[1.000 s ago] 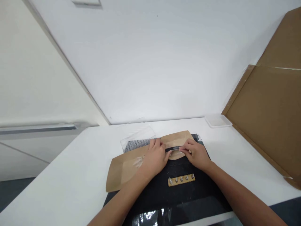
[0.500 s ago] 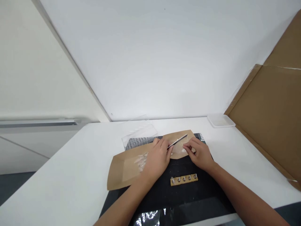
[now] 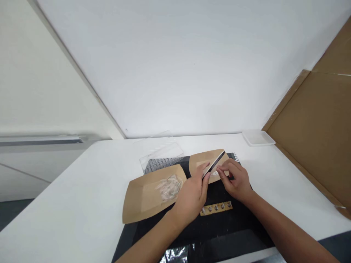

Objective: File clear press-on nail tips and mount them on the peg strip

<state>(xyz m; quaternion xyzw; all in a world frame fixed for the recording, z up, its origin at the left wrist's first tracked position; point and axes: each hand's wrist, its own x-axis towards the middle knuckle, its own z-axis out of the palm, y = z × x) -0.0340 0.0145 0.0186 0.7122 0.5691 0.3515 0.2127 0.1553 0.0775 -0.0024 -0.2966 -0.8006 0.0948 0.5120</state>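
From my remote view, a slim, straight black-and-white strip [image 3: 215,163] sat in the left hand's [image 3: 192,193] grip, its free end angled toward one to two o'clock above a shallow brown paper tray [image 3: 197,159]. The right hand's [image 3: 236,179] pinched fingertips were just beside it; I couldn't tell whether they held anything. Small white bits [image 3: 215,173] lay in that tray. At about eight o'clock from it, a larger open brown paper tray [image 3: 137,199] held a loose heap of clear, crinkled pieces [image 3: 168,188]. At six o'clock, a tan, rough-edged bar [image 3: 219,209] lay flat, bearing five small, shiny fittings [image 3: 216,207] in a row.
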